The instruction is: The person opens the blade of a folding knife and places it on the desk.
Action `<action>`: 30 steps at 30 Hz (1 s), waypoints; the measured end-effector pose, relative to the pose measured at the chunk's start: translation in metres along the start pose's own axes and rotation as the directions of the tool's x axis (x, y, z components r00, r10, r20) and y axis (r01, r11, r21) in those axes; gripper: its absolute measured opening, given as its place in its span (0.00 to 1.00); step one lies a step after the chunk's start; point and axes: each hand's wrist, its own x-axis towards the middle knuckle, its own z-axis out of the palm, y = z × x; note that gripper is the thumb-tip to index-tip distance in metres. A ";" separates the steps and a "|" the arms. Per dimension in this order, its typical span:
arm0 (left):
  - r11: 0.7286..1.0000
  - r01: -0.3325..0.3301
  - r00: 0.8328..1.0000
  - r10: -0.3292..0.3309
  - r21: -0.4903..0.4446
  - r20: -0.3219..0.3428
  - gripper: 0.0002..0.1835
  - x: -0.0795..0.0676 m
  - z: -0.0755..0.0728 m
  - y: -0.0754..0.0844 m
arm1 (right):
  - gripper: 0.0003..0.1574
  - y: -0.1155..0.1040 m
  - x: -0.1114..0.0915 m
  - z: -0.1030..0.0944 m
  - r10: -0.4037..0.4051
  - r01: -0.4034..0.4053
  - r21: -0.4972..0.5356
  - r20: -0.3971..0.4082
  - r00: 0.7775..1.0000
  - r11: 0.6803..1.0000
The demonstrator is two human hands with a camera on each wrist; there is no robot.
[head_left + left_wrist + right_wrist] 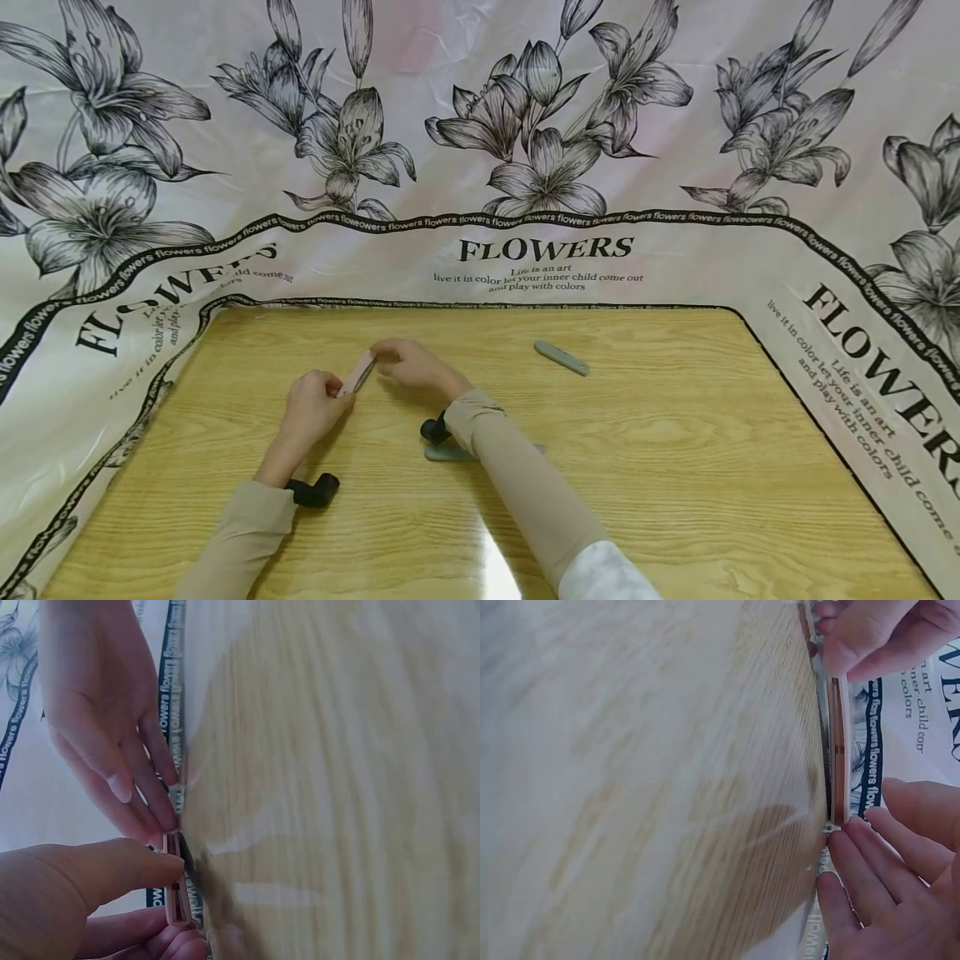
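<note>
Toward left side of table [675, 467], slim pale-pink slotted bar [357, 372] slanted lengthwise away and rightward from left hand [315, 408], grip pinching near end; right hand [411, 364], fingers extended, thumb apart, sat at far tip, contact unclear.

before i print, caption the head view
Left hand pinches a slim pink object, right hand at its far end, over a wood-grain table.

Flower-printed cloth [540, 185] behind wood-grain table [675, 467]
</note>
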 end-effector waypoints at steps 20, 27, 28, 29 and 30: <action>0.929 0.129 0.987 -0.153 -0.346 -0.043 0.17 -0.017 -0.006 0.010 | 0.17 -0.002 -0.001 0.001 0.051 -0.024 0.136 -0.193 0.980 0.990; 0.899 0.134 0.980 -0.181 -0.416 -0.076 0.17 -0.023 -0.011 0.021 | 0.14 -0.007 -0.008 -0.005 0.059 0.008 0.216 -0.305 0.950 0.976; 0.894 0.134 0.980 -0.183 -0.427 -0.076 0.17 -0.024 -0.011 0.023 | 0.14 -0.009 -0.009 -0.006 0.060 0.014 0.224 -0.321 0.945 0.975; 0.887 0.134 0.980 -0.184 -0.441 -0.071 0.17 -0.025 -0.012 0.024 | 0.14 -0.010 -0.011 -0.008 0.062 0.018 0.231 -0.333 0.941 0.973; 0.879 0.133 0.981 -0.183 -0.458 -0.066 0.17 -0.025 -0.012 0.026 | 0.14 -0.013 -0.014 -0.010 0.065 0.020 0.237 -0.345 0.936 0.971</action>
